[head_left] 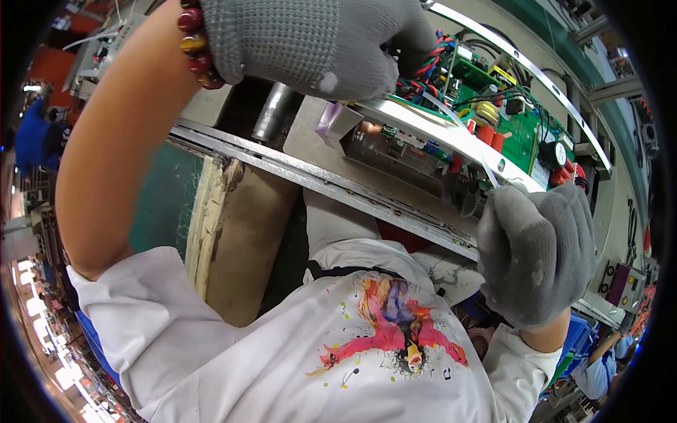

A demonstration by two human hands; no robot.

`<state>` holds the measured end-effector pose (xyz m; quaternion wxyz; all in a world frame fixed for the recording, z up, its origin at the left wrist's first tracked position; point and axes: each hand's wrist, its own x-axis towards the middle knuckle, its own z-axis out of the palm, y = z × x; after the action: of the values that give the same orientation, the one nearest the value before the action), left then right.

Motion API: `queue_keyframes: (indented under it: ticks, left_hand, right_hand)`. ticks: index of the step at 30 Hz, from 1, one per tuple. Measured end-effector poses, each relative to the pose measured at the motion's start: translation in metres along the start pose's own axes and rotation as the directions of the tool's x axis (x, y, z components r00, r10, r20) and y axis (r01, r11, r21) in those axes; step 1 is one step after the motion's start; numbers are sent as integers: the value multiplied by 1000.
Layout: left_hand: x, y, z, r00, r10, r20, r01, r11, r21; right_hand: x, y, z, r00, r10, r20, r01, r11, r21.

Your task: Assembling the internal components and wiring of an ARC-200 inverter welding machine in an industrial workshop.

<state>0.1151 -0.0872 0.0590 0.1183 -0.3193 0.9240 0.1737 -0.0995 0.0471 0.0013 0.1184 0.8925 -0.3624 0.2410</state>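
My left hand, in a grey knit glove, curls its fingers at the left end of an open electronic unit. It is closed beside a bundle of red, blue and green twisted wires; what its fingertips hold is hidden. My right hand, gloved the same way, is closed at the unit's near right corner. A thin white strip like a cable tie slants from the wires over the near metal rail to my right fingers, which pinch its end. Inside the unit lies a green circuit board with red and yellow parts.
A long metal rail runs along the bench edge in front of me. A metal cylinder lies left of the unit. A purple-fronted box stands at far right. Another person is at lower right.
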Motion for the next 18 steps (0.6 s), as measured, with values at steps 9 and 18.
queue_keyframes:
  ticks: [9,18]
  left_hand:
    - [5,8,-17,970,-97,225,78,993,90]
    - [10,6,-24,988,-10,156,-15,987,159]
  right_hand:
    - [9,0,3,998,59,-26,-59,998,-4]
    - [23,6,-2,987,158,11,-157,984,-83]
